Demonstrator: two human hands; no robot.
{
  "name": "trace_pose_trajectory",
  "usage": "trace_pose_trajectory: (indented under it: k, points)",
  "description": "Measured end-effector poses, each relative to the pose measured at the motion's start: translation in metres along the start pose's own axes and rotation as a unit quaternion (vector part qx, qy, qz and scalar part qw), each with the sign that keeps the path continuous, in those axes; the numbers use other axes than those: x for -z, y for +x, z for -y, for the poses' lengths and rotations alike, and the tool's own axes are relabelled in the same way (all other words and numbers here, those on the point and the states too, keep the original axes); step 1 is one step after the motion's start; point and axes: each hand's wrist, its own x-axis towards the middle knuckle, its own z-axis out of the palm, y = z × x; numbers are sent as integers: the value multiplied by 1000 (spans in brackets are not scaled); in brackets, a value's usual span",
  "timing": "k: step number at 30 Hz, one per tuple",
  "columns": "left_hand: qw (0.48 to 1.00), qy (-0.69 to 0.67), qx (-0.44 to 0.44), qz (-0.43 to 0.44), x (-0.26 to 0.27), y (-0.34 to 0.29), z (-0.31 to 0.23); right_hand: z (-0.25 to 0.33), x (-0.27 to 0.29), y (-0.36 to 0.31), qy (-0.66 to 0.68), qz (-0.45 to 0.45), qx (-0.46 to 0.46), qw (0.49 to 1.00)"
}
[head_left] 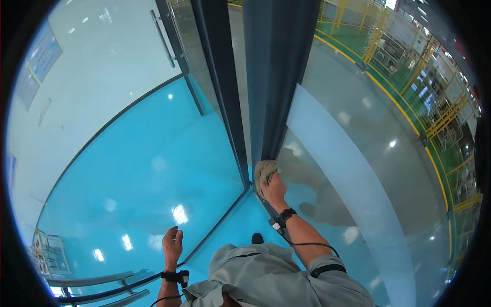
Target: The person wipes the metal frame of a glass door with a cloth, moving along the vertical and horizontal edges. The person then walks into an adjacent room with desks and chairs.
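My right hand (275,189) is closed on a beige-grey cloth (265,169) and presses it against the dark metal door post (279,66), low in its visible length. A black strap with a small device sits on that wrist, and a cable runs from it up the forearm. My left hand (173,246) hangs in front of the glass door (153,169) at the lower left. Its fingers are loosely bent and a little apart, with nothing seen in them.
Metal door handles (94,289) curve beside my left forearm. Another upright handle (162,38) stands at the far left. A glass pane with a frosted band (353,148) lies to the right. Beyond it are yellow fencing (376,38) and machinery. The floor (238,225) is glossy blue.
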Motion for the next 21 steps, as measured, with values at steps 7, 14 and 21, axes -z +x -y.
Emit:
trace_pose_trajectory:
  k: [7, 14, 21]
  points:
    - [997, -38, 54, 48, 5, 21, -12, -2, 8, 8, 298, 99, -141, 939]
    - [992, -59, 23, 105, -6, 44, 17, 119, 141, 11, 537, 49, -91, 837]
    - [984, -65, -31, 165, 10, 64, 4, 245, 278, 24, 342, -210, 195, 895]
